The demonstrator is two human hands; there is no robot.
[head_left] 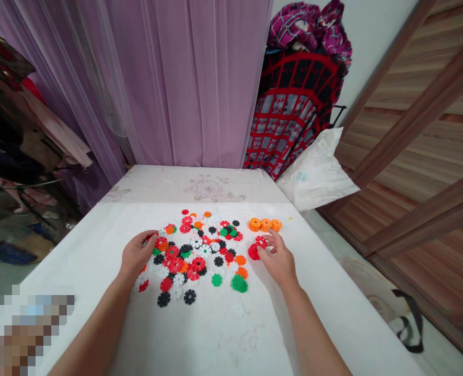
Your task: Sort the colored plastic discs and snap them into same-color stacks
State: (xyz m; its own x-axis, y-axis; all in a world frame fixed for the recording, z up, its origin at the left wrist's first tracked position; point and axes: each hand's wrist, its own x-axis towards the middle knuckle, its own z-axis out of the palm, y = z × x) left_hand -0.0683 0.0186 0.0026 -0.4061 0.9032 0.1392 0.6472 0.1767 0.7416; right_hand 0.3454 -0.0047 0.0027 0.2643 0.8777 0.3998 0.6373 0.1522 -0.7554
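A loose pile of plastic snowflake discs in red, white, black, orange and green is spread over the white tablecloth. My left hand is at the pile's left edge, thumb and fingertips drawn together; what they pinch, if anything, is hard to make out. To the right of the pile, my right hand grips a red snowflake disc between thumb and fingers. Just below that disc lies a small stack of red discs, partly covered by the thumb. Behind it, orange discs stand grouped in a row of stacks.
Green discs lie heaped at the pile's lower right. The white-covered table ends at a right edge beside a white bag and a wooden wardrobe. Purple curtains hang behind; clothes hang at left.
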